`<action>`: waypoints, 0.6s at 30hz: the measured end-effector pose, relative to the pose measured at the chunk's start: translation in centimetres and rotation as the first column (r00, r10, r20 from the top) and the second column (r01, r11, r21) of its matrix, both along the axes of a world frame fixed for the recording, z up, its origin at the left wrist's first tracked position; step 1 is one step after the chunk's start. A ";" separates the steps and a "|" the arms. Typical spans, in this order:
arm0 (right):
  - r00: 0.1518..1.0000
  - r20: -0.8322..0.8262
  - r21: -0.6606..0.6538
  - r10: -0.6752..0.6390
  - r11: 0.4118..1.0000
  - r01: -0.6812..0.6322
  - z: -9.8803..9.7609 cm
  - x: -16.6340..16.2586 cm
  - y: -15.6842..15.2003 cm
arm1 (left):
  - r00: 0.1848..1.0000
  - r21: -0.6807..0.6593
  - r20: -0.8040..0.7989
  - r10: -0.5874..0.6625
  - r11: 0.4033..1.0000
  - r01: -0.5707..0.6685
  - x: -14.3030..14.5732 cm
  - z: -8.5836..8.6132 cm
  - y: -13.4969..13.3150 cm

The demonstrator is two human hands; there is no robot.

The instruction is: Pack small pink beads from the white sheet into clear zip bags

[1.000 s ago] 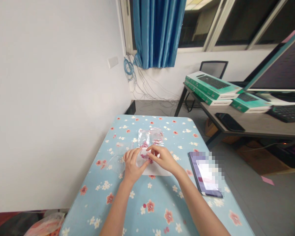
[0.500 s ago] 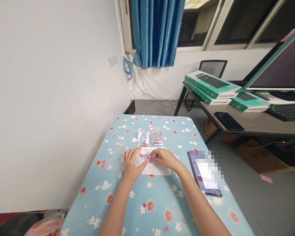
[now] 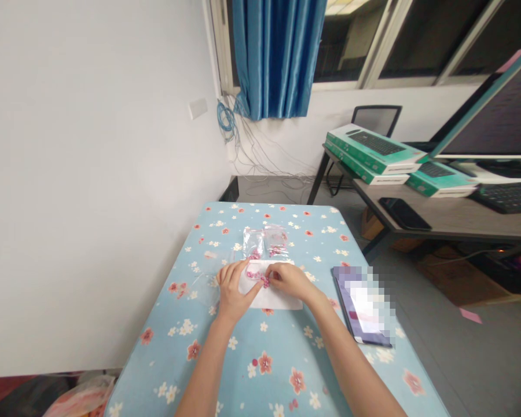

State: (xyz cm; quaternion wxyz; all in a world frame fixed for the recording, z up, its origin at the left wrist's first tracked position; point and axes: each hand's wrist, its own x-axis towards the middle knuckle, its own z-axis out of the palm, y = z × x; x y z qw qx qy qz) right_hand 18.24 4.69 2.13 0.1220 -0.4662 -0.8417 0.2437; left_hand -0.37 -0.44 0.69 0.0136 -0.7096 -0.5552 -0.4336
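Note:
On the table lies a white sheet (image 3: 278, 300) with a curved row of small pink beads (image 3: 252, 274) on it. My left hand (image 3: 233, 292) rests flat over the sheet's left side, fingers stretched and thumb reaching to the beads. From the right, my right hand (image 3: 289, 279) bends its fingers into a pinch at the right end of the pink row; what sits between the fingertips is too small to make out. Just beyond the sheet are two clear zip bags, the left bag (image 3: 253, 238) and the right bag (image 3: 276, 237), both with pink pieces inside.
A floral cloth (image 3: 226, 370) covers the table. At its right edge lies a tablet (image 3: 351, 313) with a partly blurred screen. Clear plastic film (image 3: 204, 284) lies left of my left hand. A desk (image 3: 455, 223) on the right carries keyboard boxes (image 3: 373, 150) and a phone (image 3: 403, 214).
The fingertips of my right hand have shifted slightly at the pink beads. My left hand, the sheet and the bags keep their places.

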 end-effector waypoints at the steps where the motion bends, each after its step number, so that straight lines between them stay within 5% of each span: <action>1: 1.000 -0.001 -0.001 -0.004 1.000 0.004 0.0 0.0 0.0 | 1.000 0.000 0.001 0.000 1.000 0.000 0.0 0.0 0.0; 11: 0.999 -0.033 -0.003 -0.022 1.000 0.022 0.5 0.2 0.0 | 1.000 0.008 0.001 0.003 1.000 -0.003 0.0 0.0 0.0; 18: 0.951 -0.301 0.037 -0.072 0.996 0.087 2.8 0.4 -0.5 | 1.000 0.014 -0.005 -0.001 1.000 0.001 0.0 0.0 0.0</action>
